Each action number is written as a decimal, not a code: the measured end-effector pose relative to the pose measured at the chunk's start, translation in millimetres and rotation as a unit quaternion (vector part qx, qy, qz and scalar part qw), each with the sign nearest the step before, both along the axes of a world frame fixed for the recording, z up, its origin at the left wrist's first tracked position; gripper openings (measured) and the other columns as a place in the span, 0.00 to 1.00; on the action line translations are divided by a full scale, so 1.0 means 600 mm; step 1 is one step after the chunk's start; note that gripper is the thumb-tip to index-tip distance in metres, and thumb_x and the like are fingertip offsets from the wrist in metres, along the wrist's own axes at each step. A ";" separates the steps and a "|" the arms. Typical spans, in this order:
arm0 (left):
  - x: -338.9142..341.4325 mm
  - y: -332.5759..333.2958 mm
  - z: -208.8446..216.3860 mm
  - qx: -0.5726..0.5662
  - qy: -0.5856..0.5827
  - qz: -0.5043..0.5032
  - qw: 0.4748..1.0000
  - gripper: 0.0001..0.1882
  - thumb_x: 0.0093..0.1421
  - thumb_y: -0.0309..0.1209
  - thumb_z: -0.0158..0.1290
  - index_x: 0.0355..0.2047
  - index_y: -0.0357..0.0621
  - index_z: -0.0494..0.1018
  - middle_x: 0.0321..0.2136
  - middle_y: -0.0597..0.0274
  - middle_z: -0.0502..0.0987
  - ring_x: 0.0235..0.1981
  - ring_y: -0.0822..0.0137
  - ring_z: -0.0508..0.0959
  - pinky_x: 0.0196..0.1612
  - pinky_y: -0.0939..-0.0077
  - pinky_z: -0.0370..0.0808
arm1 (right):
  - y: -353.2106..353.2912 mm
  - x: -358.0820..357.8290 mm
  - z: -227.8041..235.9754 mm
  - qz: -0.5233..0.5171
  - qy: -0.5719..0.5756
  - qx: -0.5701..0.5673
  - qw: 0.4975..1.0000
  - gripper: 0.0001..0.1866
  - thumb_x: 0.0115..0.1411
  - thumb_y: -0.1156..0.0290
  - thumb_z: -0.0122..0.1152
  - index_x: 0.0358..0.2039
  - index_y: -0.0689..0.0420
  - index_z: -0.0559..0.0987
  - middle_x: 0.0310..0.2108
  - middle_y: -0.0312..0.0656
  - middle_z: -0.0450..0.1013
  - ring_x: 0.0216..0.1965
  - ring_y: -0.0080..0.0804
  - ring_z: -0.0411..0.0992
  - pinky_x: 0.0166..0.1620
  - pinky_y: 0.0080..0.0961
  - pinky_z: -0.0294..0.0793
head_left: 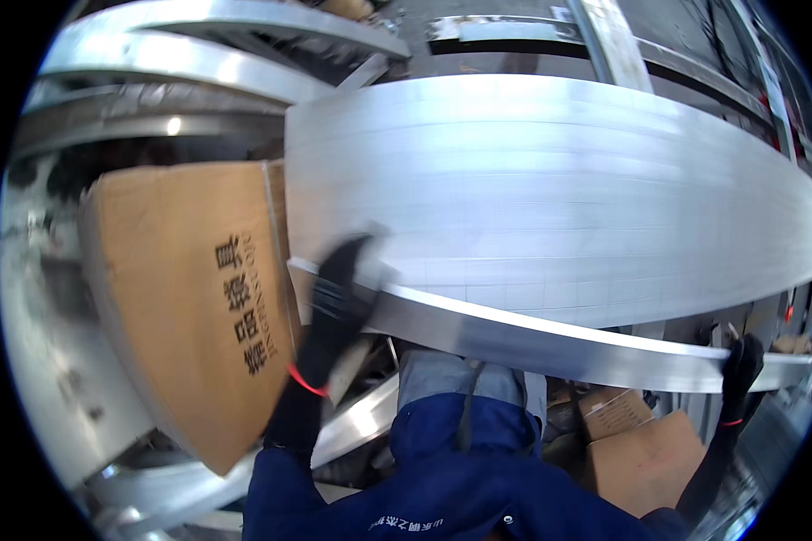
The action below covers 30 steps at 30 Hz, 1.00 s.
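Observation:
A long silvery metal bar [550, 347] lies lengthwise along the near edge of a broad layer of similar bars [532, 198] set side by side. My left hand [341, 281], in a black glove, is over the bar near its left end. Motion blurs its fingers, so their grip is unclear. At the far right end, my right hand [742, 362], also in a black glove, has its fingers wrapped round the same bar.
A big brown cardboard box [185, 298] stands left of the bars. Smaller cartons [650, 460] sit low at the right. Long metal profiles [198, 63] lie at the back left, with a steel frame [609, 41] behind the bars.

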<state>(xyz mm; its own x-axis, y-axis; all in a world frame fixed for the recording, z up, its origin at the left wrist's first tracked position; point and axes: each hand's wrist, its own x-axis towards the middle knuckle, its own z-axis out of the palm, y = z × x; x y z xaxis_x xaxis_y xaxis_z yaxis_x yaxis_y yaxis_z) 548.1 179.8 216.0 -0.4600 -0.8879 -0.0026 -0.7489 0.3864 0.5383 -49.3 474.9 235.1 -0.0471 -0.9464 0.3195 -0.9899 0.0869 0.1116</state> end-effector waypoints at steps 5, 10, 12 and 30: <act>-0.134 0.212 0.025 0.140 0.031 -0.131 0.981 0.37 0.57 0.50 0.52 0.60 0.38 0.59 0.40 0.48 0.72 0.43 0.50 0.73 0.48 0.57 0.69 | -0.285 0.047 0.039 0.120 -0.102 0.143 0.977 0.14 0.55 0.72 0.58 0.16 0.61 0.69 0.18 0.49 0.63 0.26 0.50 0.64 0.31 0.41 0.62; -0.179 0.320 -0.023 0.169 0.107 0.014 0.980 0.37 0.61 0.53 0.47 0.61 0.40 0.58 0.42 0.45 0.74 0.42 0.48 0.75 0.45 0.58 0.72 | -0.489 0.169 0.064 0.269 -0.076 0.199 0.939 0.17 0.49 0.68 0.64 0.11 0.60 0.71 0.15 0.47 0.65 0.23 0.47 0.66 0.31 0.39 0.63; -0.187 0.337 -0.034 0.148 0.114 0.058 0.981 0.34 0.62 0.48 0.48 0.61 0.40 0.58 0.41 0.45 0.74 0.39 0.49 0.75 0.42 0.56 0.72 | -0.549 0.220 0.065 0.334 -0.059 0.180 0.923 0.17 0.50 0.66 0.64 0.11 0.60 0.73 0.14 0.46 0.66 0.21 0.44 0.66 0.31 0.37 0.65; 0.027 0.220 -0.125 0.189 0.192 0.317 0.909 0.34 0.64 0.46 0.47 0.62 0.34 0.56 0.55 0.40 0.68 0.55 0.47 0.71 0.56 0.62 0.67 | -0.696 0.810 -0.144 0.634 -0.043 0.221 0.740 0.27 0.57 0.51 0.59 0.06 0.52 0.74 0.07 0.37 0.64 0.13 0.35 0.65 0.28 0.31 0.67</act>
<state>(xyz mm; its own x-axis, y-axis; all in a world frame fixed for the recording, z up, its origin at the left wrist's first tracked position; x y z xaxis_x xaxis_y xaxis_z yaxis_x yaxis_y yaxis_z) 564.2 312.0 140.8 0.1130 -0.9438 -0.3105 -0.4849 -0.3252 0.8119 436.7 57.2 148.5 0.9661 -0.2580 0.0135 -0.2491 -0.9441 -0.2159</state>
